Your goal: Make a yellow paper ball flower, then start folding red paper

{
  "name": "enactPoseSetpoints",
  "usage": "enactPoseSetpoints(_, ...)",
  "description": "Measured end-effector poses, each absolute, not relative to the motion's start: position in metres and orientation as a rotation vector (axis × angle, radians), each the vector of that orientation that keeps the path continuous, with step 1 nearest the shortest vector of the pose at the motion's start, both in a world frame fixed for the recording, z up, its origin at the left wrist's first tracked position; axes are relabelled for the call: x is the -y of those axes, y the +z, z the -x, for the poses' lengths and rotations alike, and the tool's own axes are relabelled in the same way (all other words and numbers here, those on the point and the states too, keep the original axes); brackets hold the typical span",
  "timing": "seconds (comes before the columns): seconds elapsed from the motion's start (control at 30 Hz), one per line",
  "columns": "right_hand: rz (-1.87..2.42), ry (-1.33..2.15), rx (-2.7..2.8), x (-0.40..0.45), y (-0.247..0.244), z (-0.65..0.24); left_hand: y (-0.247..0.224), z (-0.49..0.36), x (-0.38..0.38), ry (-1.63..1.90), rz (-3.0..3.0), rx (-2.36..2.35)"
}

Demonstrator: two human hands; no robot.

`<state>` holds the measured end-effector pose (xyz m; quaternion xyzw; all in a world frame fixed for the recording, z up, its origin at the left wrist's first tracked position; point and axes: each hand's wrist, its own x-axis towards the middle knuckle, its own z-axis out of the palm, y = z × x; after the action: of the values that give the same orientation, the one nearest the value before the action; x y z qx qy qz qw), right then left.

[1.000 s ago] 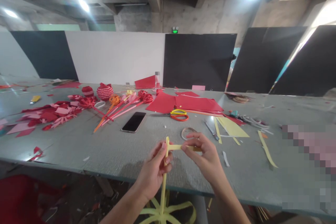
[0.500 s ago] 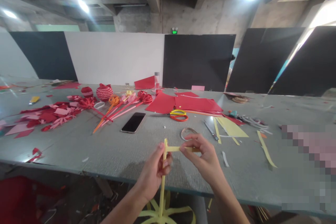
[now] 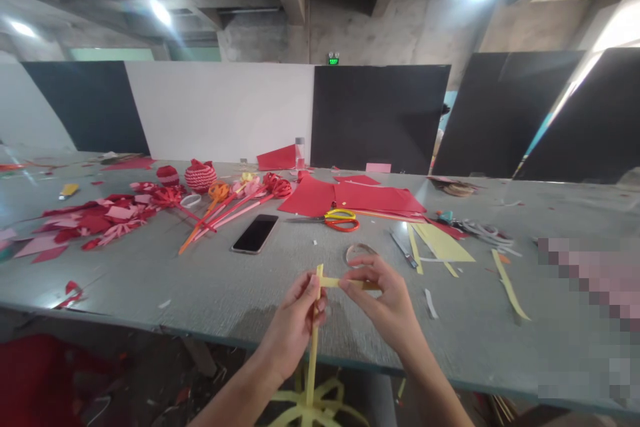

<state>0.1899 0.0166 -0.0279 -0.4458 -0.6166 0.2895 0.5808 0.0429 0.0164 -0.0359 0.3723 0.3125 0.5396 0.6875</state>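
- Closed around the upper part of the yellow stem [image 3: 311, 363]: thumb and fingers of the left hand [image 3: 293, 320], close to the join with the yellow strip [image 3: 329, 282].
- Pinched firmly on that strip: thumb and fingertips of the right hand [image 3: 383, 297], with no gap showing.
- Held upright at the near edge of the table [image 3: 200, 293], tip seen against the tabletop, foot lower than that edge.
- Probably very light, paper-like; limp across the strip, stiffer along the stem, easily creased or torn, hardly slippery.
- Best gripped lightly on the stem just under the tip, and flat-on along the strip; looped strips [image 3: 285, 397] at the foot likely to crush if squeezed.
- Pale yellow and matte throughout: slim stem, narrow flat strip nearly level, loops fanning outward and partly out of view.
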Motion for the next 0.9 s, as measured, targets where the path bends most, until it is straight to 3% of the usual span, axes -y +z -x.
enactPoseSetpoints(0.9,1.001,0.775,1.409,-0.018,-0.027,-0.179,-0.033,-0.045,-0.012,1.210,-0.828,-0.695)
